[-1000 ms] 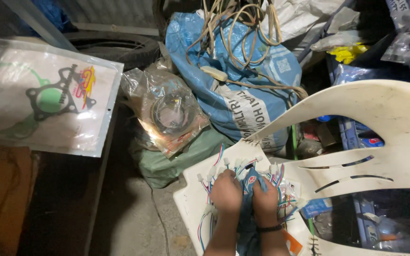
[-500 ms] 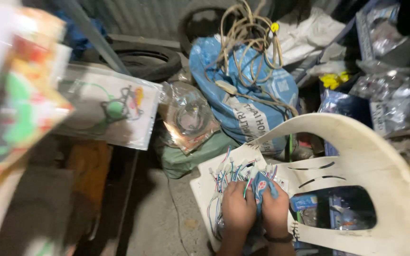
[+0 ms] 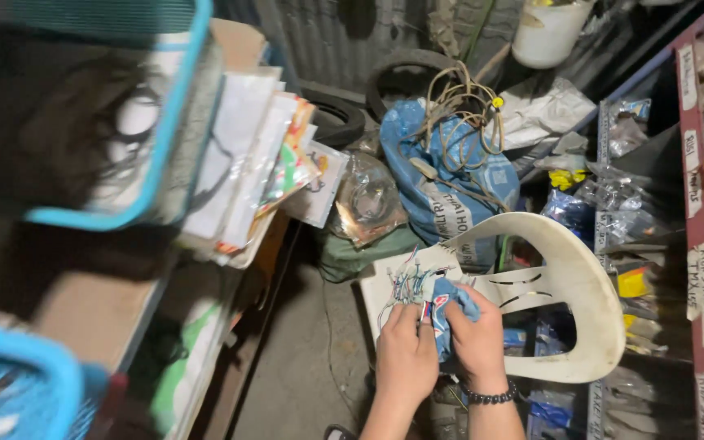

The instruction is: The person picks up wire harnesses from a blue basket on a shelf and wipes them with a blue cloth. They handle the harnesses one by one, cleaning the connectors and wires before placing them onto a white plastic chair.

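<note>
Holding blue cloth [image 3: 452,310] in closed right hand [image 3: 478,338]; left hand [image 3: 405,358] pinching coloured wire bundle [image 3: 407,285], both over white plastic chair [image 3: 568,301].

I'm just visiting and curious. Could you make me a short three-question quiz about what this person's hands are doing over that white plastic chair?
1. True or false: both hands are on the blue cloth.
2. What lies on the white chair just beyond the left hand?
3. Which hand wears a dark bead bracelet: A left, B right?

Key: 1 true, they grip it together. 2 a bundle of thin coloured wires. 3 B, the right hand.
</note>
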